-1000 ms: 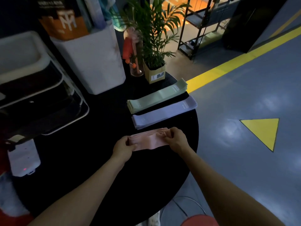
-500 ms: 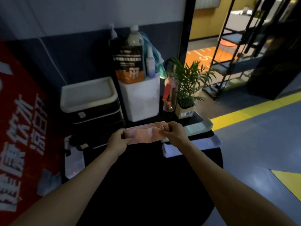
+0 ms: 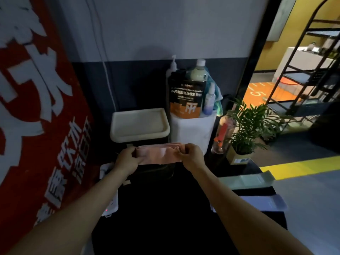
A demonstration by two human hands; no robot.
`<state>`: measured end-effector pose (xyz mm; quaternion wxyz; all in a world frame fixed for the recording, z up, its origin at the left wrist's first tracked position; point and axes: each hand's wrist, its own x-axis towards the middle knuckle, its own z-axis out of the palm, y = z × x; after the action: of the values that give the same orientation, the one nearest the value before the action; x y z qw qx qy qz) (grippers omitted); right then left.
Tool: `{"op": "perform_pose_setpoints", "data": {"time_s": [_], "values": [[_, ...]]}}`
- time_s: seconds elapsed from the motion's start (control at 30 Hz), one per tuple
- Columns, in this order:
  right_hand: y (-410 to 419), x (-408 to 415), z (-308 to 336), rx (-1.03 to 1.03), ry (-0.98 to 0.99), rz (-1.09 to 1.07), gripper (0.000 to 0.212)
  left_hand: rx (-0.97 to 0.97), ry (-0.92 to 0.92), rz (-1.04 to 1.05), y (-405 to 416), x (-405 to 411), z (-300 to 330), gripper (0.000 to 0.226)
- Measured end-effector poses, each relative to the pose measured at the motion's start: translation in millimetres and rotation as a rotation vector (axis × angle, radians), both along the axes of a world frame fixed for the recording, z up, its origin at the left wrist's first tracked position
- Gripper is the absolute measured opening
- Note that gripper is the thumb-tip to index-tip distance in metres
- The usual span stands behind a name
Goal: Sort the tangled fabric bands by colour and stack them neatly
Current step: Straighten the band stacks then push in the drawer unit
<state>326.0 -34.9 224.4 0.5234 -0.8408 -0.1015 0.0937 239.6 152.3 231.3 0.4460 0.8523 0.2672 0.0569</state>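
A bundle of pink bands [image 3: 158, 153] is held up in the air above the black round table [image 3: 165, 208]. My left hand [image 3: 127, 160] grips its left end and my right hand [image 3: 192, 157] pinches its right end. A flat stack of green bands [image 3: 246, 180] lies on the table at the right. A stack of lilac bands [image 3: 265, 202] lies just in front of it, partly hidden by my right forearm.
Behind the table stand a black unit with a white lid [image 3: 139, 125], a white box [image 3: 191, 129] holding bottles, a glass jar [image 3: 221, 135] and a potted plant [image 3: 244, 133]. A red sign [image 3: 36, 107] fills the left. A yellow floor line [image 3: 301, 166] runs at the right.
Both hands have lifted the pink bundle off the table and up in front of the black unit. The view has tilted upward and swung left.
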Motion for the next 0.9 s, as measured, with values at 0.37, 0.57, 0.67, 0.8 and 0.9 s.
{"op": "perform_pose_setpoints", "data": {"time_s": [0.37, 0.57, 0.67, 0.8, 0.9], "values": [[52.9, 2.5, -36.0, -0.356, 0.089, 0.074, 0.042, 0.145, 0.148, 0.065, 34.0, 0.7, -42.7, 0.021], [75.3, -3.1, -42.2, -0.558, 0.036, 0.138, 0.031, 0.266, 0.177, 0.127, 38.9, -5.9, -57.3, 0.024], [78.3, -4.7, -46.7, -0.606, 0.011, 0.114, 0.027, 0.311, 0.230, 0.095, 36.9, -5.2, -59.5, 0.022], [78.7, -4.0, -50.7, -0.598, 0.000, 0.100, 0.025, 0.416, 0.183, 0.005, 27.4, -12.9, -54.1, 0.041], [79.7, -4.8, -54.3, -0.607, -0.033, 0.085, 0.022, 0.417, -0.050, -0.184, 17.6, -25.0, -56.2, 0.034]]}}
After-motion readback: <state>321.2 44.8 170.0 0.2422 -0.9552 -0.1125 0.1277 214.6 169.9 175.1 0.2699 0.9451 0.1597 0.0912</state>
